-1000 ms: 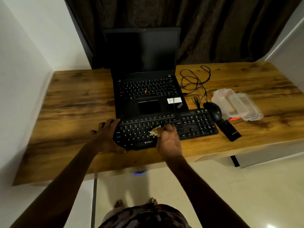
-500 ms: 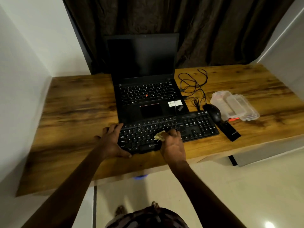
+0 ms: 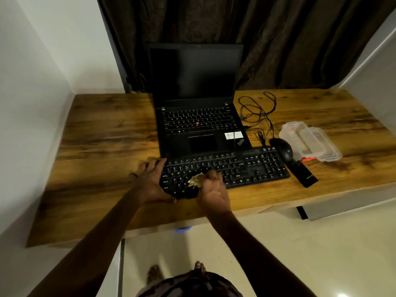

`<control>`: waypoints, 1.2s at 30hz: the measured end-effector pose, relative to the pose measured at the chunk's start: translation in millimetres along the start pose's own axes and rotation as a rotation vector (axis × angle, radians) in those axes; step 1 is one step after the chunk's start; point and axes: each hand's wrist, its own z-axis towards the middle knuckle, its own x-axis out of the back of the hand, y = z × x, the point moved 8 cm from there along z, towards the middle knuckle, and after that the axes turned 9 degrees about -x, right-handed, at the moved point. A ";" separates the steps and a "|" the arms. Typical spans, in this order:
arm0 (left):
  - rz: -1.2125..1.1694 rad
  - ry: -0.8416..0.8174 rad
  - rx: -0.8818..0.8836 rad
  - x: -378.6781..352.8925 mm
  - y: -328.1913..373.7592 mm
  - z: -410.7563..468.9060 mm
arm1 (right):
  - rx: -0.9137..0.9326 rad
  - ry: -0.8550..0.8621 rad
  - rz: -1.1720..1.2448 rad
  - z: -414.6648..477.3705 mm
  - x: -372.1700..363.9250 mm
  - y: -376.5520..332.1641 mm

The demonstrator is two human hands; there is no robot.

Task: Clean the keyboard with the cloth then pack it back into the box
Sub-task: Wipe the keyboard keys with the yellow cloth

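Pale floor (image 3: 278, 254) lies nearest, and just past it is the front edge of a brown wooden desk (image 3: 102, 157).

On the near part of the desk, the left hand (image 3: 150, 183) lies flat with its fingers spread out. It presses on the left end of the black keyboard (image 3: 246, 168), and its thumb lies along the near edge. The right hand (image 3: 214, 189) is curled up tight around a small, pale, scrunched cloth (image 3: 196, 180). The cloth pokes out of the fist and touches the letter keys on the left half.

This looks like the cleaning step, with one hand keeping the keyboard from sliding and the other rubbing. The right half and the number keys are probably left to do. The next move calls for dragging the cloth to the right along the rows, pressing softly.

The keyboard lies flat with its keys up. Its long side runs left to right along the desk front, and the right end sits a little farther away. The bottom row faces the person.

Just behind it is an open laptop (image 3: 199, 125) with a dark screen. To the right are a mouse (image 3: 282, 150), some loose cables (image 3: 257, 112) and clear plastic tubs (image 3: 310, 142). I see no box that looks big enough for the keyboard. A dark curtain (image 3: 235, 28) hangs at the back.
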 end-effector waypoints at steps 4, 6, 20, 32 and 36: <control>0.009 0.005 -0.004 0.0 -1.1 0.3 | 0.009 0.008 0.016 2.3 2.5 3.5; 0.008 -0.001 -0.005 -0.6 -2.0 0.7 | -0.049 0.024 0.008 6.1 8.6 17.0; 0.016 -0.016 0.001 -0.6 0.2 0.6 | 0.091 -0.009 -0.052 1.3 -6.8 -37.6; 0.053 -0.016 -0.007 -1.7 -0.3 1.0 | 0.227 0.029 -0.023 -20.9 -20.5 -65.0; 0.038 0.003 -0.010 -1.6 -3.0 1.5 | 0.203 0.086 -0.024 -19.6 -13.6 -37.5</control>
